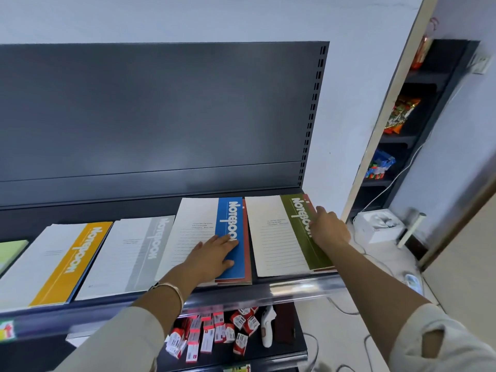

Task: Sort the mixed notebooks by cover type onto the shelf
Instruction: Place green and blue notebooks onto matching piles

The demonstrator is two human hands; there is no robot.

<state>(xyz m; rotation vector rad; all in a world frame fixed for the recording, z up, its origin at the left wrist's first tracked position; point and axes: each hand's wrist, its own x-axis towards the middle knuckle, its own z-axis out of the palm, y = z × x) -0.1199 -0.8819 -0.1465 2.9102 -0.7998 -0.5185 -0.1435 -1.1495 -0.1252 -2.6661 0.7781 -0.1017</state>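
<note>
Bottom centre, below the rail: heap of small red-and-white cardboard boxes [214, 335]. Just above, on the dark metal shelf [295, 288], left hand [214, 255] spread flat, palm down, on the blue-striped white notebook [196, 221], mid-frame. Right of it, right hand [327, 228] resting on the olive-striped white notebook [271, 237] at the shelf's right end; index finger out, any grip on the edge impossible to tell. Left of these, lying flat: grey-striped notebook [128, 253], yellow-striped notebook [61, 261]. Behind, dark back panel [161, 111].
</note>
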